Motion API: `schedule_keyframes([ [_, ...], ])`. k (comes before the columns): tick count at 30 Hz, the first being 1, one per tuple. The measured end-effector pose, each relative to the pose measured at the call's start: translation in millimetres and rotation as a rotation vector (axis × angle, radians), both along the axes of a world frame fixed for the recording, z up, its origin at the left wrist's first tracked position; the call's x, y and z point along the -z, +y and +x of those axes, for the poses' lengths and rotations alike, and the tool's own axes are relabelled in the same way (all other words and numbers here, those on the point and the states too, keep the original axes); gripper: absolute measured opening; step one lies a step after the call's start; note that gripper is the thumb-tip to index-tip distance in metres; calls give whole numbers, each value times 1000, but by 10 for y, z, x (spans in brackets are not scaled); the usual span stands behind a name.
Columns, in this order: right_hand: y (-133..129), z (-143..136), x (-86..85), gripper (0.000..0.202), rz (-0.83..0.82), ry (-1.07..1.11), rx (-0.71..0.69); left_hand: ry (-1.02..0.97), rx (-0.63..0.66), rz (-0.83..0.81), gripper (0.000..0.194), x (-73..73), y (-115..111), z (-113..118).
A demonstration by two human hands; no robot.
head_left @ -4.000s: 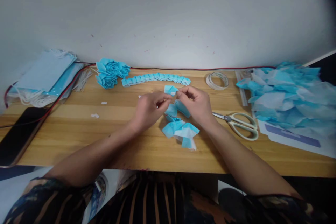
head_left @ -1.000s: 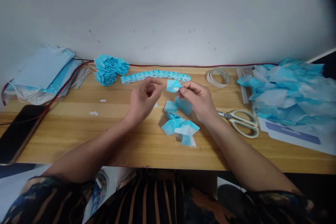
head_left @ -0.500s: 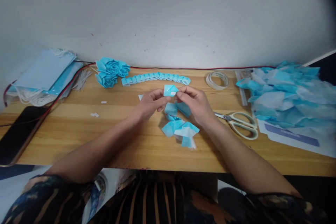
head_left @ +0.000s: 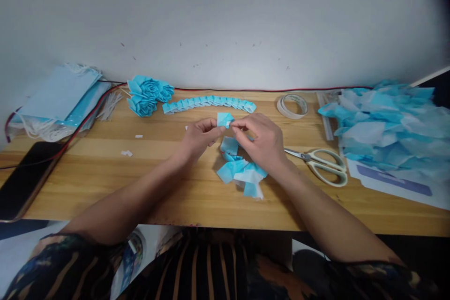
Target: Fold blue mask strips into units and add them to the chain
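Note:
Between my hands, above the wooden table, is a small folded blue piece [head_left: 224, 119], thin like mask fabric or paper. My left hand [head_left: 201, 136] pinches its left and lower edge between thumb and fingers. The fingertips of my right hand [head_left: 260, 138] are pinched at its right corner, where a small white bit [head_left: 228, 124], perhaps tape, shows. Just below lie several loose blue and white pieces [head_left: 242, 168], partly behind my right hand. A row of folded blue pieces [head_left: 210, 101] curves across the table behind my hands.
Blue folded flowers [head_left: 147, 95] stand at the back left, near face masks [head_left: 58, 96] and a phone [head_left: 30, 178]. To the right are a tape roll [head_left: 292, 106], scissors [head_left: 321, 165] and a heap of blue and white pieces [head_left: 393, 126]. A cable [head_left: 246, 90] runs along the wall.
The folded piece has shifted slightly left and tilted. My right hand has turned, its fingertips now at the piece's right corner and its back more toward me.

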State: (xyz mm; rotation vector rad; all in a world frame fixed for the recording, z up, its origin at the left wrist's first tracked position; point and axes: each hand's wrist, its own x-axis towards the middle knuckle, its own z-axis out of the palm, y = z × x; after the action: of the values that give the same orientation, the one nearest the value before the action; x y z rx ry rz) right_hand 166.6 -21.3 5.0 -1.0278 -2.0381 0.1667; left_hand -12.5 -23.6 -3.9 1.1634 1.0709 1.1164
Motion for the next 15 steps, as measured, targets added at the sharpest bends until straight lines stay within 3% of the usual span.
schedule_keyframes([
  [15,4,1,16,10,-187,64,0,88,60,121,42,14,1,-11],
])
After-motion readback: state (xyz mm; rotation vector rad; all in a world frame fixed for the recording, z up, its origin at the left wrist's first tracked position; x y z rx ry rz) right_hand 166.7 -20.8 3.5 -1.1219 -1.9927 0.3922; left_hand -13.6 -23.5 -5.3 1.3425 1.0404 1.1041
